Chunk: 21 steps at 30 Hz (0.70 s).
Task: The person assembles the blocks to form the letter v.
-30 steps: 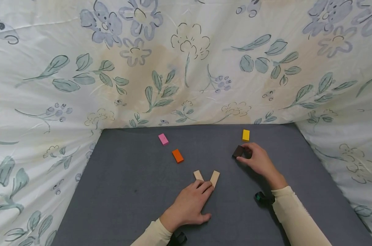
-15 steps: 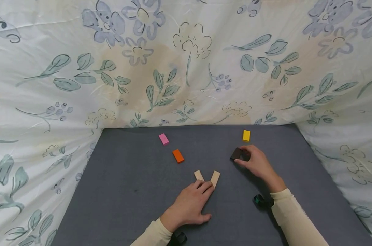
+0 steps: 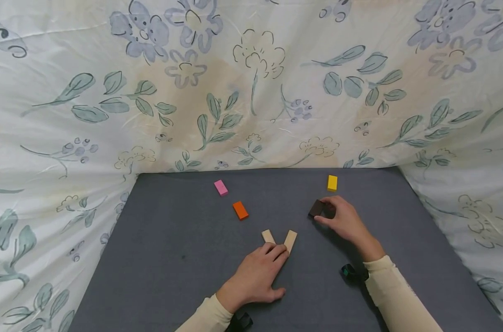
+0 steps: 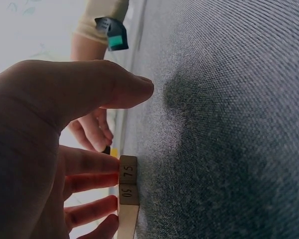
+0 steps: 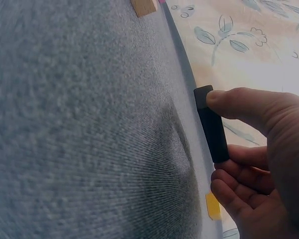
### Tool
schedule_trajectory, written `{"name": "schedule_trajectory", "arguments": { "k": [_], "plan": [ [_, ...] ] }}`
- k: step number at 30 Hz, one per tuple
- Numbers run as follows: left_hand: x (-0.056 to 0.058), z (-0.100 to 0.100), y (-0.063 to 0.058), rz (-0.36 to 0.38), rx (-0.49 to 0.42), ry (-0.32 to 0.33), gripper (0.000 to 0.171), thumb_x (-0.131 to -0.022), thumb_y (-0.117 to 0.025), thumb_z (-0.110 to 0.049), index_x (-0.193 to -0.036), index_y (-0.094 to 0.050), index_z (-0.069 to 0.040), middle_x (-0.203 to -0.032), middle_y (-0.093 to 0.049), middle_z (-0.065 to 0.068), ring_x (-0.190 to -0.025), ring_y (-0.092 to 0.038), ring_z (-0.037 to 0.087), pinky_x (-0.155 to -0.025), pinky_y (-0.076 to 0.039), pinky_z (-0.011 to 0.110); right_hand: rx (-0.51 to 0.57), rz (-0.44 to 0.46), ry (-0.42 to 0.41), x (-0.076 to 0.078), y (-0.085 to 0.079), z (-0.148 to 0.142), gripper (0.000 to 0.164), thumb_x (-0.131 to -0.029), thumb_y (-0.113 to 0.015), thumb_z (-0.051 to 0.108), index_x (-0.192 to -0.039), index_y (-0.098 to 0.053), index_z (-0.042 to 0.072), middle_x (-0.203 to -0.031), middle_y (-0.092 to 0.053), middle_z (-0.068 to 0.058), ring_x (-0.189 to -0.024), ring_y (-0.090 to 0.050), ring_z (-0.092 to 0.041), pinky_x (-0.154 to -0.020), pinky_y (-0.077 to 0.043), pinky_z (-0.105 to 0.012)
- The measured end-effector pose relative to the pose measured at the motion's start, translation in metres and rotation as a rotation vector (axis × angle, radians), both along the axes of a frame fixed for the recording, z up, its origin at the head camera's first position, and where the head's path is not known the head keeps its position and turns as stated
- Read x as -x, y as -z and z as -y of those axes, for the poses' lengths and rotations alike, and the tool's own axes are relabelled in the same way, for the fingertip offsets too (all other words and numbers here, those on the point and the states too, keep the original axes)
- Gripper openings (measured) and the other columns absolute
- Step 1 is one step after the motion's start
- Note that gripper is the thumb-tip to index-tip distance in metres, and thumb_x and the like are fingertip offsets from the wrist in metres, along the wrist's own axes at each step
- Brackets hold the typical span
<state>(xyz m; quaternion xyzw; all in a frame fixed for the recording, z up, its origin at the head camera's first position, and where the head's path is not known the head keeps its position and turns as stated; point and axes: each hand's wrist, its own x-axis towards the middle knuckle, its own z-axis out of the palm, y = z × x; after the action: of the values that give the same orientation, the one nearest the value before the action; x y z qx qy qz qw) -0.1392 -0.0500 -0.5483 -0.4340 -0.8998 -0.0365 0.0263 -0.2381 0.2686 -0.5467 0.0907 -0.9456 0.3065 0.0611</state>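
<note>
Two pale wooden blocks (image 3: 290, 240) lie in a V on the grey cloth, their near ends hidden in the head view by my left hand (image 3: 255, 274). Its fairly straight fingers rest on the blocks, with the thumb held away. In the left wrist view, the fingertips press against the touching block ends (image 4: 128, 170), marked 75 and 50. Further right, my right hand (image 3: 348, 222) pinches a black block (image 5: 213, 127) by its two ends, thumb on one and fingers on the other. That block stays low over the cloth, ahead and right of the wooden pair.
An orange block (image 3: 240, 210) and a pink block (image 3: 220, 187) lie to the left behind the V. Beyond my right hand is a yellow block (image 3: 332, 183). A flowered curtain (image 3: 251, 92) borders the grey cloth (image 3: 172, 286) at the back and sides.
My right hand has moved slightly left and toward me with the black block in its grip. The left hand and the wooden blocks have stayed where they were.
</note>
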Motion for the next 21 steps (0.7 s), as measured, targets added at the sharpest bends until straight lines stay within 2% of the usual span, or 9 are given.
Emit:
{"name": "schedule_trajectory", "arguments": {
  "k": [10, 21],
  "plan": [
    [0.0000, 0.0005, -0.0005, 0.000, 0.012, 0.007, 0.083, -0.091, -0.077, -0.063, -0.156, -0.057, -0.015, -0.156, -0.051, -0.001, -0.132, -0.050, 0.017, -0.108, -0.049, 0.032, 0.020, -0.016, -0.039, -0.0015, 0.0066, 0.0042, 0.058, -0.091, -0.091, 0.024, -0.136, -0.067, -0.004, -0.125, -0.067, -0.022, -0.109, -0.065, -0.039, -0.094, -0.053, -0.060],
    [0.0003, 0.0000, -0.0011, -0.013, 0.011, 0.007, 0.085, -0.089, -0.079, -0.063, -0.156, -0.058, -0.015, -0.156, -0.052, 0.000, -0.131, -0.051, 0.018, -0.108, -0.049, 0.033, 0.015, -0.008, -0.060, -0.0047, 0.0053, 0.0089, 0.060, -0.092, -0.090, 0.028, -0.137, -0.067, -0.002, -0.125, -0.066, -0.020, -0.110, -0.064, -0.038, -0.094, -0.053, -0.060]
  ]
}}
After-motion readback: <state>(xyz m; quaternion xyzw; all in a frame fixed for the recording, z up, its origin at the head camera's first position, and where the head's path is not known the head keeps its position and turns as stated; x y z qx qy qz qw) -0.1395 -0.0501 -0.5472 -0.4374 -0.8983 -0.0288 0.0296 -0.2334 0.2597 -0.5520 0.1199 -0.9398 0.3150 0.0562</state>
